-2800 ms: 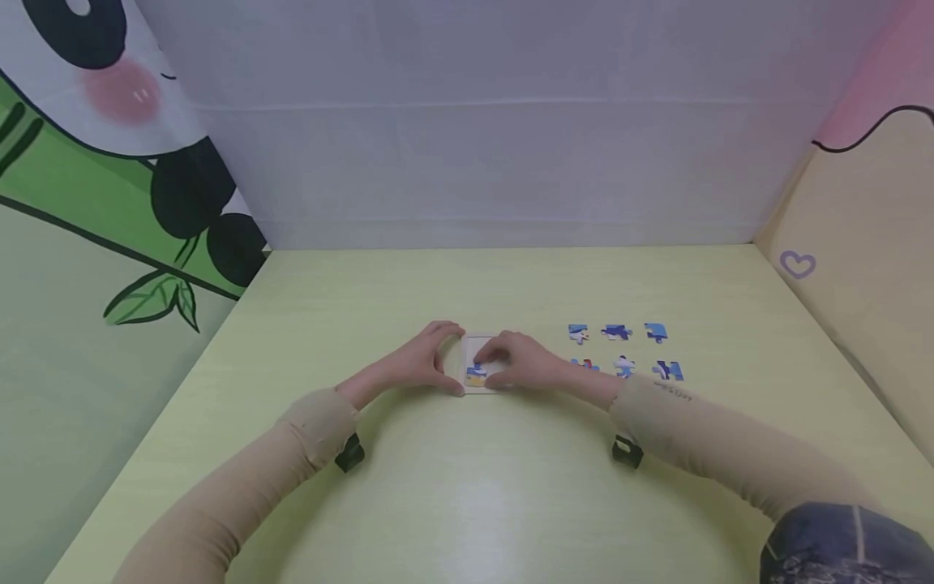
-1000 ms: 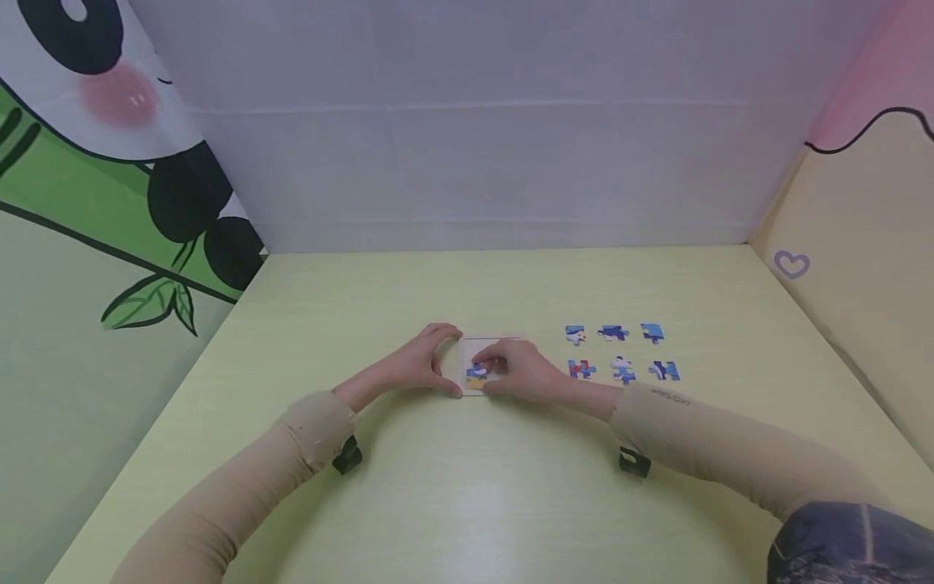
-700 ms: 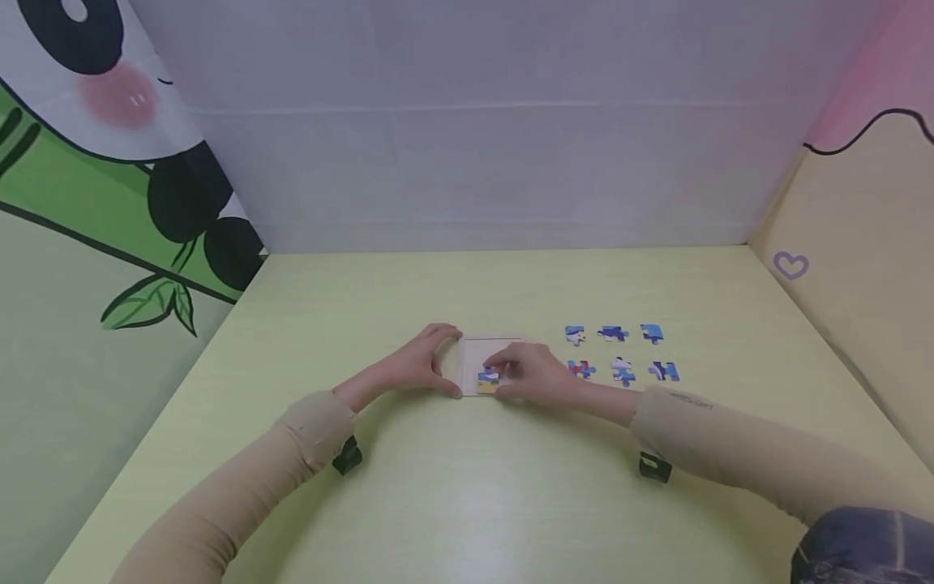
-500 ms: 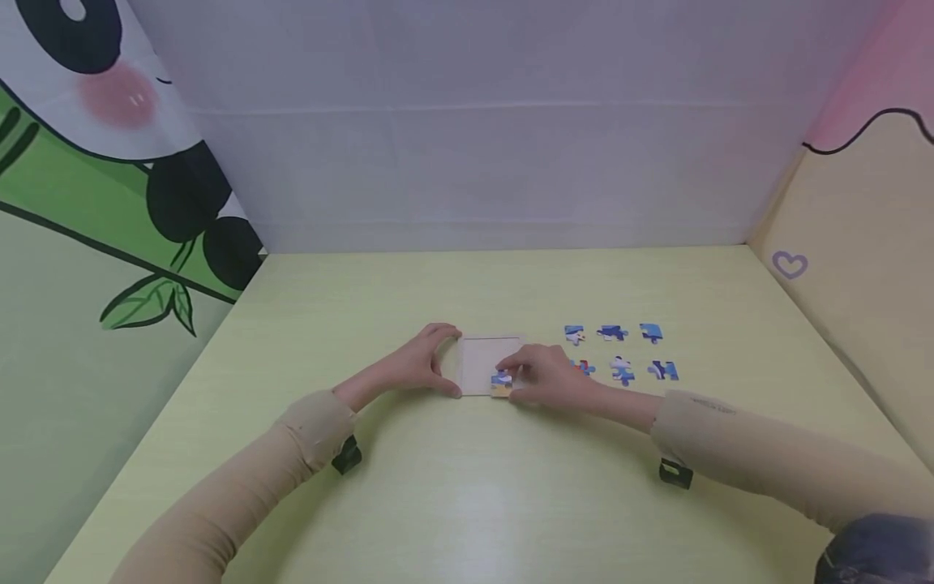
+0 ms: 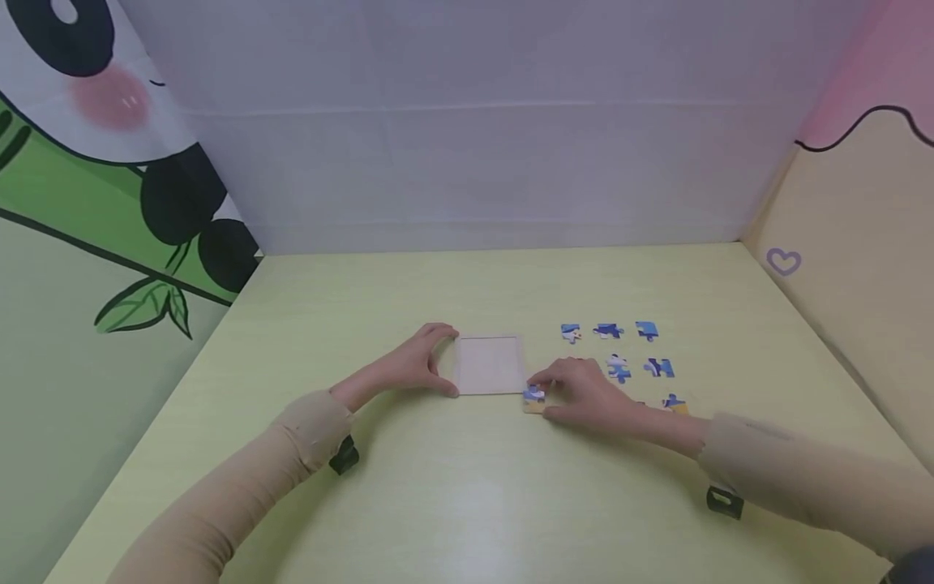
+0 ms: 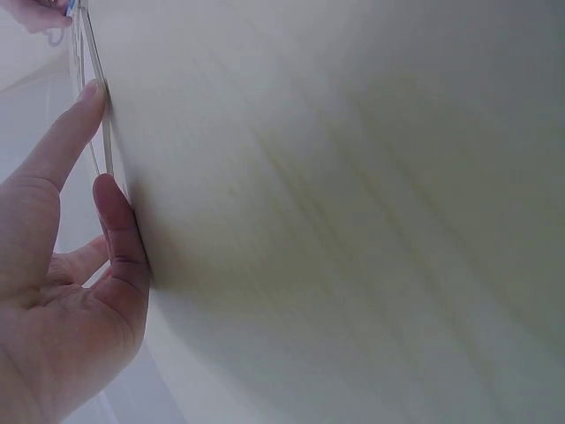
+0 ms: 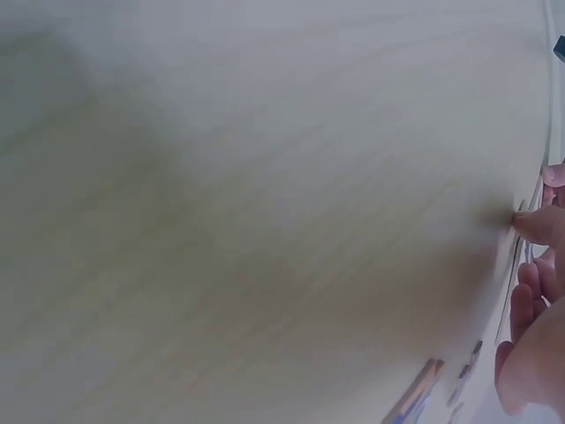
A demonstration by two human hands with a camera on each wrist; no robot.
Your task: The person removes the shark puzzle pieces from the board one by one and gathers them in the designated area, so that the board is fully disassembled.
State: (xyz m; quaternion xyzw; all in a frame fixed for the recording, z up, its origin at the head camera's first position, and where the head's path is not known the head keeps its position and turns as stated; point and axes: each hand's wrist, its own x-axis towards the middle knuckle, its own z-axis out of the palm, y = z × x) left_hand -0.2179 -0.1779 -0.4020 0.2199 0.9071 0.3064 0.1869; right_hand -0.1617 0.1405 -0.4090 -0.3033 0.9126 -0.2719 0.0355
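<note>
In the head view my left hand (image 5: 416,361) holds the left side of a shallow white puzzle tray (image 5: 487,365), its thumb at the front corner and its fingers at the back one. The tray's bare floor shows inside a thin rim. Off the tray's front right corner, my right hand (image 5: 584,393) pinches a blue, white and yellow puzzle piece (image 5: 533,399) between thumb and fingers. In the left wrist view, the left hand's fingertips (image 6: 93,93) sit right at the tray's edge. The right wrist view catches the right hand (image 7: 538,318) at its far edge.
Several loose jigsaw pieces lie in rows to the right, among them a corner piece (image 5: 646,329) at the back and a yellow-edged piece (image 5: 674,404) near the right forearm. That hand and forearm partly cover others. A grey-white panel (image 5: 481,178) stands behind the table (image 5: 409,503).
My right hand has drawn the puzzle piece rightward and toward me, out of the tray onto its front right side. The left hand has stayed at the tray's left edge.
</note>
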